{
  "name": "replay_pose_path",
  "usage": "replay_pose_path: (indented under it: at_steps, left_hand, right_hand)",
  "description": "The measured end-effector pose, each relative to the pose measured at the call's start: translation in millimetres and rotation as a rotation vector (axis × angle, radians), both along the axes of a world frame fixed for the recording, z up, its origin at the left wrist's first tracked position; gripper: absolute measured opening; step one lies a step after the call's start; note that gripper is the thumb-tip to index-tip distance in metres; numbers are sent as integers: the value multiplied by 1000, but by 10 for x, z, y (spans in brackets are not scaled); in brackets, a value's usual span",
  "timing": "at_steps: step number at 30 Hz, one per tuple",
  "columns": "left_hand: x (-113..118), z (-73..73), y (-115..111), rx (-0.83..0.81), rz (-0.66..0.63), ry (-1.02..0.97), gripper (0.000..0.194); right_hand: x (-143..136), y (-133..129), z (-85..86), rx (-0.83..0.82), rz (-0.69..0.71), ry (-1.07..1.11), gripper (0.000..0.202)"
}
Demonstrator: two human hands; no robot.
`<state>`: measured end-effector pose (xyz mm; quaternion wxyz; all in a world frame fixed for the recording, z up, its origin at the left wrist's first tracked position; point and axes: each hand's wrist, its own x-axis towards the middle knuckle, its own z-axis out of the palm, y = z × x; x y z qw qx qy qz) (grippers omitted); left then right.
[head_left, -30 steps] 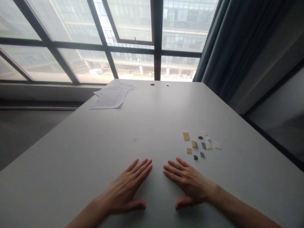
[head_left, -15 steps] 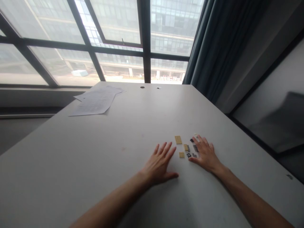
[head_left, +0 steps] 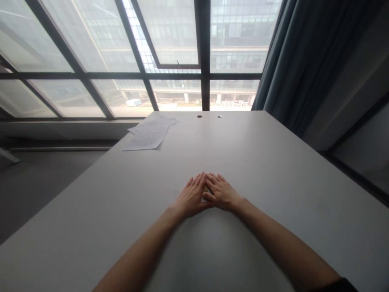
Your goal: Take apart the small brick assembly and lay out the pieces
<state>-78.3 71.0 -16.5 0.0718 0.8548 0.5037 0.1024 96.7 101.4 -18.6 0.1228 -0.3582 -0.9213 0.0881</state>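
Observation:
My left hand [head_left: 192, 196] lies flat on the white table [head_left: 258, 170], fingers stretched out and pointing forward. Beside it, my right hand [head_left: 221, 192] is flat too, its fingertips meeting those of the left. The thumbs come together lower down, leaving a small gap between the hands. In that gap shows part of a yellowish building brick [head_left: 207, 189]. Any other small bricks are hidden under the palms and fingers. Neither hand grips anything that I can see.
Printed paper sheets [head_left: 148, 134] lie at the table's far left. Two small round cable holes, one of them a dark hole [head_left: 199, 116], sit near the far edge. Beyond are a large window [head_left: 170, 36] and a dark blue curtain [head_left: 291, 69] at the right.
Both hands were apart, with yellow and dark bricks showing between and under them. They have come together over the bricks, the right hand sweeping left. The view has turned left.

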Motion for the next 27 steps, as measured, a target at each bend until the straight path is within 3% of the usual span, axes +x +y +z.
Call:
replay_pose_path:
  at_steps: [3,5,7,10,12,15,20,23,27]
  left_hand:
    - [-630,-4,-251,10,109,19,98]
    - [-999,-16,-426,11,168,37,94]
    - [-1305,-29,-576,13,214,61,94]
    - [-1608,-28,-706,13,252,100,98]
    - [-1691,-4,-719,2,244,122,97]
    - [-1673,51,-676,-24,184,150,90]
    - [-1539,104,-707,-45,135,155,89]
    - [-1503,87,-814,-43,191,161,98]
    - [-1491,5,-900,3,372,164,103]
  right_hand:
    - [-595,-64,58,-22,173,85,63]
    - [-843,-122,100,-56,280,133,63]
    - [-944,-182,118,-83,305,156,67]
    - [-890,-279,77,-92,186,114,87]
    - [-815,-348,28,-92,135,52,98]
    - [-809,-408,-12,-81,137,-12,98]
    - [-1180,-244,24,-57,224,-18,98]
    - [-1479,-98,38,-58,318,3,96]
    - [-1750,-32,43,-111,384,83,86]
